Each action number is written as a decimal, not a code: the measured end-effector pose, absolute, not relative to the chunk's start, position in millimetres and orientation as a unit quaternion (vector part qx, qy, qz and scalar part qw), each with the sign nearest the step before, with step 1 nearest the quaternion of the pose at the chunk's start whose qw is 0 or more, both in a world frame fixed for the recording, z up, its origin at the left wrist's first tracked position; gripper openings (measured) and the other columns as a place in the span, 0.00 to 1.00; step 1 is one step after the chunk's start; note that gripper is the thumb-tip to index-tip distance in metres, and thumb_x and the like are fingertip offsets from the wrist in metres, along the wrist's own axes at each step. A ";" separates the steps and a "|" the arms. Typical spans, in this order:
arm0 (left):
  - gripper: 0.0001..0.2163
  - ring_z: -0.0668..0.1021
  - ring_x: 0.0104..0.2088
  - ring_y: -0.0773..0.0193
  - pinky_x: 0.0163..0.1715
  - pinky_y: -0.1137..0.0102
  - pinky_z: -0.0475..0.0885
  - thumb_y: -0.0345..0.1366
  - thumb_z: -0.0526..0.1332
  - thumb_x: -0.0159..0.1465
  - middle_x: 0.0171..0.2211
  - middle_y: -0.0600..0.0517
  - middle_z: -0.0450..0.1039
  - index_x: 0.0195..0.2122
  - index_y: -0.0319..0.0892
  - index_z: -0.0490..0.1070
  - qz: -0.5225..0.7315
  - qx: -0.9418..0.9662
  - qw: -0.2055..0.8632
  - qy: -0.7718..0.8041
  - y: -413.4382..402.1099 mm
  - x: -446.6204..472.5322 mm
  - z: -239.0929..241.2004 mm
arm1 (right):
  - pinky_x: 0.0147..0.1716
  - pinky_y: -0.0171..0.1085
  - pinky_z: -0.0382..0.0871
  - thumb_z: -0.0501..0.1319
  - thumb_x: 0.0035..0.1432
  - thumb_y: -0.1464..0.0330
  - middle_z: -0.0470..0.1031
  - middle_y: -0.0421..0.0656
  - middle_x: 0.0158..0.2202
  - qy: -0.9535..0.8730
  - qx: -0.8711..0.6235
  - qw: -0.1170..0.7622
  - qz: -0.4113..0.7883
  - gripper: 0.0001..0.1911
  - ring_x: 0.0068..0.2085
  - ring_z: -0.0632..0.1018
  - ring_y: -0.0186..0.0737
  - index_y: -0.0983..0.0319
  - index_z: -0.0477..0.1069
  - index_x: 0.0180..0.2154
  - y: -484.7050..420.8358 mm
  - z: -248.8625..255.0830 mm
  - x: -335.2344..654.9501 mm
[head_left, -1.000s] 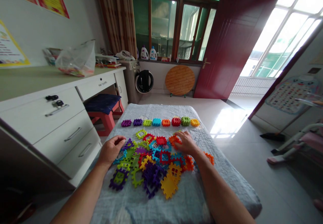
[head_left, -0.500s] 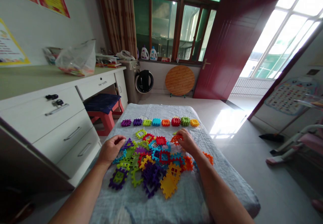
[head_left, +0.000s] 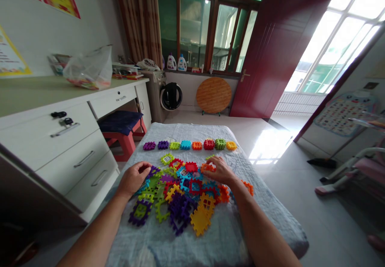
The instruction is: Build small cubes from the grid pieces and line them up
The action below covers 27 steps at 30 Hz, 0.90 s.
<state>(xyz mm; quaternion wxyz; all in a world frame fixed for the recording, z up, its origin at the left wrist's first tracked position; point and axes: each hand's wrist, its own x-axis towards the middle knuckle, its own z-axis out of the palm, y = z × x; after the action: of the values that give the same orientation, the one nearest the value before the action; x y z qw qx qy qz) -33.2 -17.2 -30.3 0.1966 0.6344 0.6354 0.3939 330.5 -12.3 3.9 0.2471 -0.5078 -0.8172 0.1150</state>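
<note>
A heap of colourful notched plastic building tiles (head_left: 200, 221) lies on the cloth-covered table (head_left: 129, 245). My right hand (head_left: 221, 170) is over the heap's far right side, its fingers curled on an orange tile (head_left: 207, 168). At the heap's left edge, my left hand (head_left: 135, 177) has thumb and forefinger drawn together beside a purple tile (head_left: 154, 172); anything between them is hidden. Near both hands are a red tile (head_left: 191, 167), a light green tile (head_left: 167, 159) and several blue ones. Beyond the heap, a row of small assembled blocks (head_left: 185, 145) runs across the table.
To the left stand a white desk (head_left: 76, 138) with a plastic bag (head_left: 90, 70) on it and a red stool (head_left: 124, 144) with a dark cushion. A washing machine (head_left: 156, 94), a round wooden board (head_left: 213, 95) and a dark red door (head_left: 264, 50) are behind.
My right hand has shifted slightly left, and the orange tile under its fingers has moved left and lower with it. My left hand has edged right, closer to the purple tile.
</note>
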 end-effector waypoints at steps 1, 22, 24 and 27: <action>0.13 0.78 0.36 0.57 0.40 0.68 0.71 0.47 0.58 0.54 0.33 0.51 0.78 0.33 0.44 0.73 0.393 0.634 0.198 0.636 -16.9 -33.7 -30.9 | 0.44 0.40 0.62 0.66 0.48 0.61 0.72 0.43 0.38 -0.819 -0.509 0.241 0.110 0.15 0.41 0.70 0.41 0.60 0.70 0.38 -12.4 4.1 330.3; 0.13 0.78 0.35 0.58 0.39 0.70 0.71 0.47 0.58 0.53 0.33 0.52 0.78 0.32 0.44 0.74 0.395 0.632 0.194 0.638 -17.4 -33.7 -28.8 | 0.38 0.39 0.67 0.60 0.52 0.58 0.73 0.44 0.39 -0.689 -0.561 0.437 0.140 0.23 0.39 0.73 0.41 0.60 0.66 0.48 0.2 3.4 350.9; 0.14 0.78 0.35 0.58 0.39 0.70 0.71 0.47 0.58 0.53 0.33 0.52 0.78 0.33 0.44 0.74 0.391 0.632 0.194 0.641 -17.3 -33.9 -28.9 | 0.38 0.39 0.67 0.60 0.52 0.58 0.72 0.44 0.39 -0.684 -0.563 0.445 0.132 0.23 0.38 0.73 0.40 0.60 0.66 0.49 0.0 4.8 352.0; 0.13 0.78 0.36 0.58 0.39 0.69 0.71 0.47 0.57 0.54 0.33 0.52 0.78 0.33 0.44 0.74 0.387 0.634 0.185 0.644 -17.2 -34.0 -28.9 | 0.40 0.40 0.66 0.60 0.52 0.59 0.71 0.45 0.38 -0.681 -0.587 0.426 0.098 0.23 0.37 0.72 0.41 0.61 0.66 0.49 -0.3 6.2 357.4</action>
<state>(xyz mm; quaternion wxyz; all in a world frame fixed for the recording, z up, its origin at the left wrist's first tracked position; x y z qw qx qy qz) -34.0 -17.2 -28.9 0.1847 0.6341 0.6436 0.3868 357.4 -0.3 6.2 0.4257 -0.5873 -0.6814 0.0979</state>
